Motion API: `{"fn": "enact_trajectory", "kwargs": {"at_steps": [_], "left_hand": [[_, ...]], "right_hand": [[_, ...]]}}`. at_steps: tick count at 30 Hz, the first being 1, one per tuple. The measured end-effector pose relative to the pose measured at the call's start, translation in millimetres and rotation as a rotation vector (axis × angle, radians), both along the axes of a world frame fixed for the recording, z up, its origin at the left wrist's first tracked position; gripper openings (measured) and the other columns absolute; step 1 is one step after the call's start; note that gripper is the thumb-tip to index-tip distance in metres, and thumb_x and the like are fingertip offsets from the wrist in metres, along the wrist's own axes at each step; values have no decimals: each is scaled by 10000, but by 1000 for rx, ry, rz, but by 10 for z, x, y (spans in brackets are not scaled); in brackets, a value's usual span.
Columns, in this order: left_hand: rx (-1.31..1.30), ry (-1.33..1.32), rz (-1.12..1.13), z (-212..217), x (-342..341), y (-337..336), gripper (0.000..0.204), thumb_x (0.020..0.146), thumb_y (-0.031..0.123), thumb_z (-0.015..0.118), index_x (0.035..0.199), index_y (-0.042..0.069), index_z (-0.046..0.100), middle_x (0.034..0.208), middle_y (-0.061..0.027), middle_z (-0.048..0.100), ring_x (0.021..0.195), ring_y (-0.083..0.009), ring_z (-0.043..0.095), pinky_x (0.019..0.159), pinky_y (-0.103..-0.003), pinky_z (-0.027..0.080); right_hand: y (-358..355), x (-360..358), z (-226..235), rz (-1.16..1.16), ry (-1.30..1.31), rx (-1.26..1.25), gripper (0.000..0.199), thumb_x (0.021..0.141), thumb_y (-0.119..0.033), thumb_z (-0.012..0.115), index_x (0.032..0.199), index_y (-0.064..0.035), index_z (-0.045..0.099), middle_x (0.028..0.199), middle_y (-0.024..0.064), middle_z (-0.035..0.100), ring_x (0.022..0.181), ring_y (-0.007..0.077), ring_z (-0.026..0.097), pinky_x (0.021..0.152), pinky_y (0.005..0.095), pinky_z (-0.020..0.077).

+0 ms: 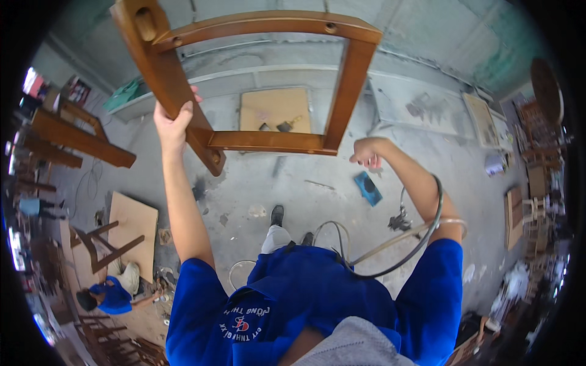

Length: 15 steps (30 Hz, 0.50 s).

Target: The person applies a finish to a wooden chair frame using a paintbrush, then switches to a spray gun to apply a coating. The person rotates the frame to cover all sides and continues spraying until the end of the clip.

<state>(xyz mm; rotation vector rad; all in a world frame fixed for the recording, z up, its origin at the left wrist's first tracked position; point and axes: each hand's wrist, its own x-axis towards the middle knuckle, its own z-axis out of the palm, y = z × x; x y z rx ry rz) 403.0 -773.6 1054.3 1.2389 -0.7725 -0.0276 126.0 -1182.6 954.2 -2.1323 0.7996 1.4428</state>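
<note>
While grey floor (293,198) spreads out below me, the frame (172,76) hangs raised at the far side, its thick post on the left, its three thinner rails reaching right. At left, well apart from it, a tan board (135,222) carries dark wooden legs (104,259), and a co-worker (116,297) in blue is just beside them. A smaller panel (274,100) lies beyond the frame, seen through its opening, with brushes (285,125) on it. Hoses (421,244) loop around my right arm.

My left hand (173,125) is closed about the near half of the post: my thumb presses along the side facing me, my palm meets the left edge, and fingertips show past the right edge. My right hand (370,152) is just right of the frame's near right corner, apart from it, fingers curled inward; I cannot tell whether they close on anything. Near that hand, a blue pad (367,188) lies on the floor.
</note>
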Motion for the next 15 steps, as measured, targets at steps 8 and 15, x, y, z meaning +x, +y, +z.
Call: {"fn": "enact_trajectory", "kwargs": {"at_steps": [8, 15], "left_hand": [[-142, -16, 1, -201, 134, -163, 356, 929, -60, 643, 1279, -32, 586, 1195, -173, 707, 985, -199, 689, 935, -337, 531], [-168, -35, 110, -243, 376, -140, 385, 930, -76, 660, 1307, -37, 593, 1216, -183, 710, 1032, -212, 700, 980, -350, 541]], "right_hand": [[-157, -151, 1252, 59, 9, -314, 524, 972, -426, 610, 1164, 56, 684, 1078, 239, 725, 881, 364, 745, 725, 489, 650], [1041, -1236, 3803, 185, -730, -637, 495, 898, -438, 705, 746, 33, 704, 695, 153, 705, 649, 245, 699, 626, 362, 560]]}}
